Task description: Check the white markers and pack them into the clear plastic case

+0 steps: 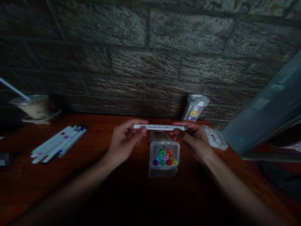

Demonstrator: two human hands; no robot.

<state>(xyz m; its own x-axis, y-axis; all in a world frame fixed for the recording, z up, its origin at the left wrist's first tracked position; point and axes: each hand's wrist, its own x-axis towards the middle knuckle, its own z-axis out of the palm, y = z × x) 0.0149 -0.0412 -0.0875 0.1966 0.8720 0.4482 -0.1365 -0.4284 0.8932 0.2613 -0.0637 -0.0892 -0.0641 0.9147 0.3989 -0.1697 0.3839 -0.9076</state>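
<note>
A white marker with printed lettering lies level between my two hands. My left hand pinches its left end between thumb and fingers. At the other end, my right hand grips it the same way, partly covering a dark green tip. Below and behind the marker, a clear plastic case rests on the table with its end open toward me. Several markers with coloured caps are stacked inside it, ends facing me. The case's clear lid hangs at its near edge.
Several loose markers lie in a bunch on the wooden table at left. Behind them stands a plastic cup with a straw. A tall clear case leans by the brick wall; a flat clear box lies at right.
</note>
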